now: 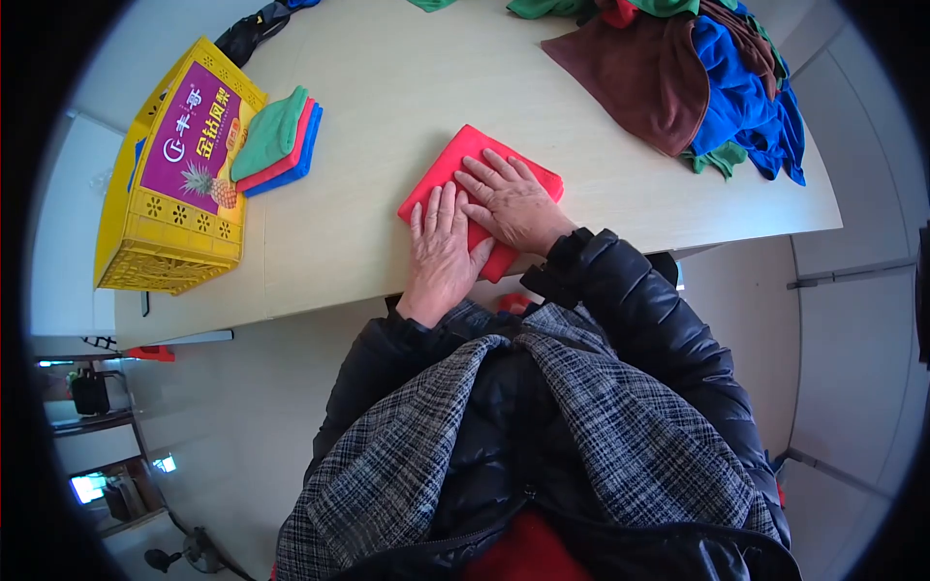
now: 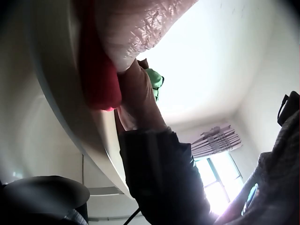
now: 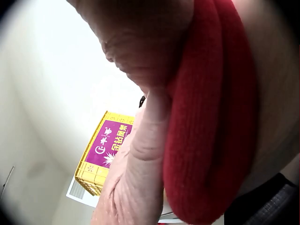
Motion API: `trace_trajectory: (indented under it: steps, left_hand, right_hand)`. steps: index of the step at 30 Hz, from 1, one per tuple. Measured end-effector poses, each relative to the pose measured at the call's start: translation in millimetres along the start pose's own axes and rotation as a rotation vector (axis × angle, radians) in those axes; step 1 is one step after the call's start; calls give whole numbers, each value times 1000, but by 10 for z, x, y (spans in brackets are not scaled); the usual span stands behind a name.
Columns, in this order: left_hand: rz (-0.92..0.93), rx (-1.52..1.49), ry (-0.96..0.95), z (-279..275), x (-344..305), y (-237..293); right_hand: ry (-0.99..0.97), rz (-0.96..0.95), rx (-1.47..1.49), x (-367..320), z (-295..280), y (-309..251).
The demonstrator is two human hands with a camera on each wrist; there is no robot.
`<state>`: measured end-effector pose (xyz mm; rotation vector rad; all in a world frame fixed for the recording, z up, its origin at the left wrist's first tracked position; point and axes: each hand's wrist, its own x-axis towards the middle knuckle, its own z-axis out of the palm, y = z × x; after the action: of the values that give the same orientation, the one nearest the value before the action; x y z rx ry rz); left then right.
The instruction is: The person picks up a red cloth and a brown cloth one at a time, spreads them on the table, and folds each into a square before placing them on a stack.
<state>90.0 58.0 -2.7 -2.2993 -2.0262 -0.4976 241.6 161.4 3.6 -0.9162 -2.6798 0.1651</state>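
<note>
A folded red cloth (image 1: 448,155) lies on the table near its front edge, its rounded fold thick in the right wrist view (image 3: 206,140). Flat on its left part rests my left hand (image 1: 443,254), fingers straight and pointing away from me. My right hand (image 1: 518,203) presses on the cloth's right part with fingers extended toward the upper left. The two hands lie side by side, thumbs close together over the middle of the cloth. In the left wrist view the red cloth (image 2: 99,79) shows beneath the palm at the table edge.
At the left stands a yellow crate (image 1: 170,237) with a purple pineapple label. Beside it sits a stack of folded cloths (image 1: 276,140), green over red over blue. A loose heap of brown, blue and green cloths (image 1: 678,87) covers the far right of the table (image 1: 358,97).
</note>
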Motion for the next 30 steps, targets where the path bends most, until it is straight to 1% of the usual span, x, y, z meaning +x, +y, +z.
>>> trace_trajectory:
  steps: [4,8,13,16,17,19,20,21,23,24,25,27,30]
  left_hand:
    - [35,27,25,7,46,6]
    - [15,40,24,2,15,17]
    - [6,45,24,-33,-47,33]
    - [5,37,34,-103,-99,57]
    - [2,35,10,-125,-118,56]
    - [-10,21,-31,-164,-110,62]
    - [-28,8,-12,-177,-92,70]
    - [-18,8,-12,-191,-97,78]
    - [-27,7,-5,-192,-127,72]
    - [-75,-8,18,-182,-139,62]
    - [-68,-19,45,-165,-150,48]
    - [-26,-35,75,-130,-190,29]
    - [-47,-35,70,-112,-206,28]
  right_hand:
    - [-29,28,-3,38,-17,15]
    - [-24,87,-36,39,-28,-41]
    - [11,104,-64,27,-15,-33]
    - [-88,289,-76,21,-138,-40]
    - [-84,281,-85,29,-154,-45]
    - [16,196,-148,54,-167,-25]
    - [57,142,-184,69,-173,3]
    - [41,110,-205,90,-181,6]
    - [69,1,-123,207,-170,-50]
    - [79,-53,-73,282,-129,-71]
    - [57,-95,-79,334,-87,-73]
    - [-1,-78,-71,328,49,0]
    - [-28,-60,-63,316,131,40]
